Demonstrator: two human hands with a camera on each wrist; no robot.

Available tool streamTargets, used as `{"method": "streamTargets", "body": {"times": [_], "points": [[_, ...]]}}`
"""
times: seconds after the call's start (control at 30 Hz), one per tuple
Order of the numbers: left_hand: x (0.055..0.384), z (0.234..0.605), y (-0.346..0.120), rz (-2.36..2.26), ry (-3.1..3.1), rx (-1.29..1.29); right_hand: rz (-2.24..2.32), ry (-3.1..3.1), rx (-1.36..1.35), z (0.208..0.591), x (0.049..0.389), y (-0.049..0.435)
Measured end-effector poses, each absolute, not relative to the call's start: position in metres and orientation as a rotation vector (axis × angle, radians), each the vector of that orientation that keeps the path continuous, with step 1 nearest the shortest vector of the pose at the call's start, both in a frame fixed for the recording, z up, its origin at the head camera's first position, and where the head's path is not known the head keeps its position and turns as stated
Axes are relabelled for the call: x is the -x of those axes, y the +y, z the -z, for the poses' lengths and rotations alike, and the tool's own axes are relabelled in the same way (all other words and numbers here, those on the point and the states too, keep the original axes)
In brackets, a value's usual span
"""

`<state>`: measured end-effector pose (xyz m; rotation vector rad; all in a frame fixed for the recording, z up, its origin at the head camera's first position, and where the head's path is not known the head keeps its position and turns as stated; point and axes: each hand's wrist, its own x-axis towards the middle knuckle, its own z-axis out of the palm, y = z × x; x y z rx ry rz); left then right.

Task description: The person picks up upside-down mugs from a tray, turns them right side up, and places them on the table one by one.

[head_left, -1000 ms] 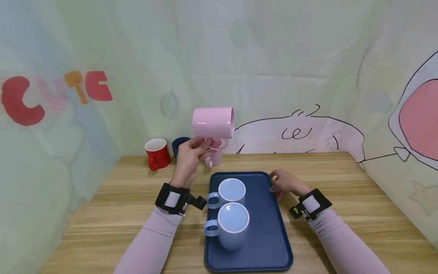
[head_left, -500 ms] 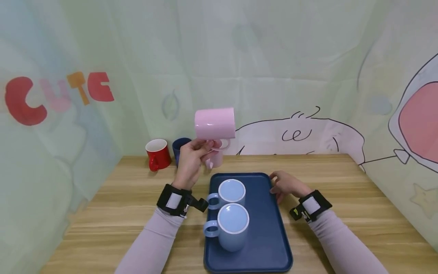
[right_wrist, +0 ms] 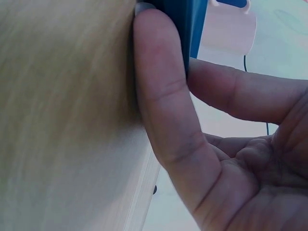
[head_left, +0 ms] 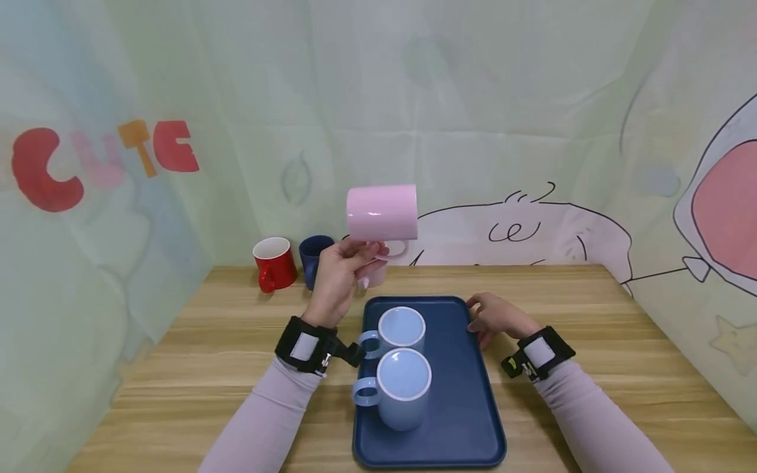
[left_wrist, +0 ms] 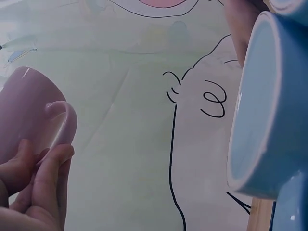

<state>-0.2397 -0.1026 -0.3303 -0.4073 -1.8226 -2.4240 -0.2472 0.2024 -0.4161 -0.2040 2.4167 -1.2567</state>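
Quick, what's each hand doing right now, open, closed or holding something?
Left hand: holding a glossy pink cylindrical mug by its handle.
Right hand: touching the edge of a dark blue rectangular tray; whether it's pinching it, I can't tell.

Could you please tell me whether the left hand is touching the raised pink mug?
Touching: the left wrist view shows the left hand pinching the pink mug by its handle.

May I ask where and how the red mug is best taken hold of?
I'd likely pinch the red mug by its handle, coming from the near side: it stands upright, that handle juts this way, and the navy mug stands just to its right.
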Motion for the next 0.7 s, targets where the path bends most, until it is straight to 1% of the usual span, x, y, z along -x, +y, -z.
{"method": "streamTargets", "body": {"times": [0.27, 0.7], "points": [[0.2358, 0.3258, -0.0984, 2.482, -1.796, 0.447, 1.242, 2.403, 0.215, 0.4145, 0.2492, 0.2049], [0.2311, 0.3260, -0.0957, 2.442, -1.833, 0.463, 1.261, 2.398, 0.231, 0.4141, 0.2464, 0.2011]]}}
